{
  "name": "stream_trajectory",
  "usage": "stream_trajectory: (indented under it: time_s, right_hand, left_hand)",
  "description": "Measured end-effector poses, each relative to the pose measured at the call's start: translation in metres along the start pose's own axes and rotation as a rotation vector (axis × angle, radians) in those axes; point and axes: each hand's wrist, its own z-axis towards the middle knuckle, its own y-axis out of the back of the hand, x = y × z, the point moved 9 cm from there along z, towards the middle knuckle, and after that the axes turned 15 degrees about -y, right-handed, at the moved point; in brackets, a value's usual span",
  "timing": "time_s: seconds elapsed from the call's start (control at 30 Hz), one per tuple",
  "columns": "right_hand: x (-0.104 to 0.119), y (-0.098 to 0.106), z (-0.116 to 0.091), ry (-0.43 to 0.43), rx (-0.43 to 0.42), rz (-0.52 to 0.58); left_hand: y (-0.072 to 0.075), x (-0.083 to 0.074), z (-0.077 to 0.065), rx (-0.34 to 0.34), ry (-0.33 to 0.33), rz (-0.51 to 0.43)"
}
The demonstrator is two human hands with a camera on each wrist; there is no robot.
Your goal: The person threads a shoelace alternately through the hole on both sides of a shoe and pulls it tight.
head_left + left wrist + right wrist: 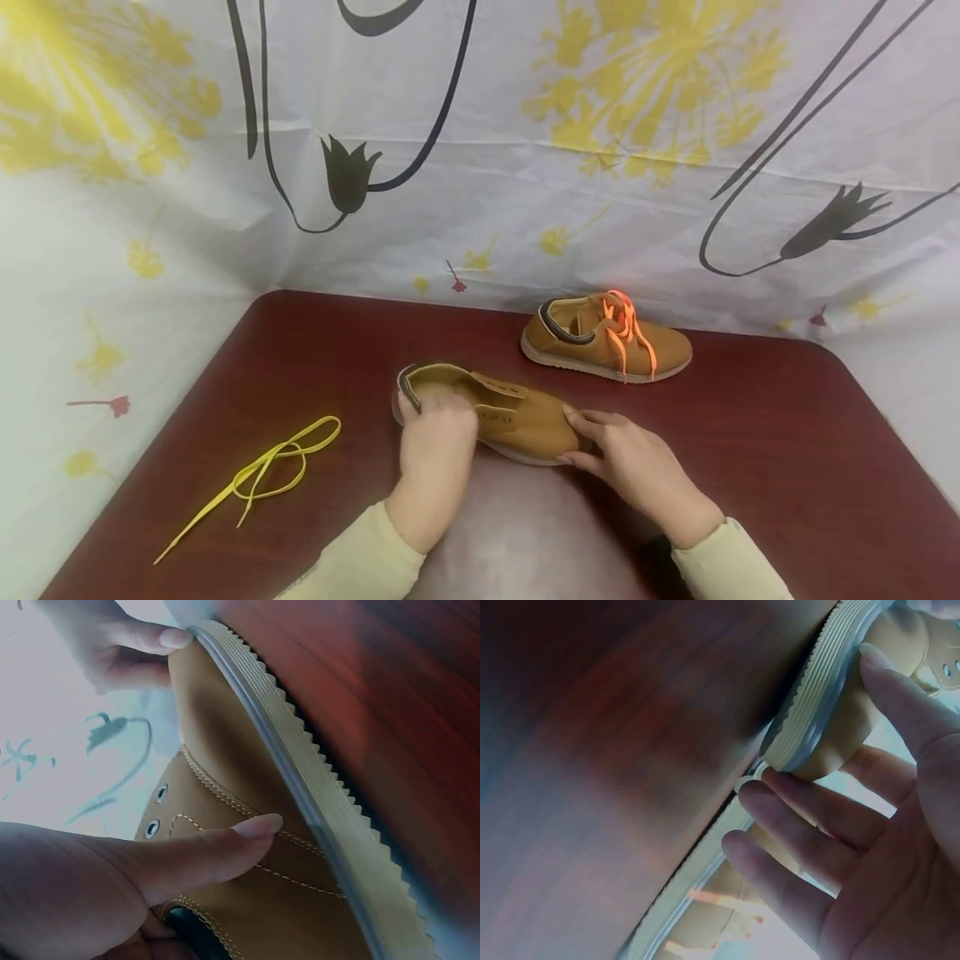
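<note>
A tan shoe [540,421] without a lace rests on the table, its toe pointing right. My left hand [438,437] holds it at the collar; in the left wrist view the thumb [225,851] lies along the outer side while the other fingers go into the opening, mostly hidden. At the toe, my right hand [637,458] grips the shoe, with its thumb [900,697] on the near side and the fingers round the front. Bare eyelets [153,828] show beside the tongue.
Behind stands a matching tan shoe [663,346] with an orange lace [624,321]. A looped yellow shoelace [223,496] lies at the left of the dark red table [337,350]. A patterned white sheet [465,200] hangs along the table's back and sides.
</note>
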Motion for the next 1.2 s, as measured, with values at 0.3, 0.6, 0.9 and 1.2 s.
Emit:
stream_trajectory:
  time_s: [0.3, 0.6, 0.9, 1.2]
  right_hand:
    - [-0.041, 0.012, -0.007, -0.040, 0.079, 0.003]
    - [-0.058, 0.016, -0.011, -0.048, 0.098, 0.013]
    - [-0.056, 0.018, -0.009, -0.011, 0.087, 0.029]
    - [-0.056, 0.021, -0.008, 0.033, 0.059, 0.030]
  left_hand:
    - [0.004, -0.043, 0.006, 0.020, -0.043, 0.015]
    - [0.006, -0.058, 0.009, -0.010, -0.075, 0.002]
    - [-0.007, -0.041, -0.002, 0.180, -0.184, -0.331]
    - [0.001, -0.012, -0.020, 0.151, -0.219, -0.684]
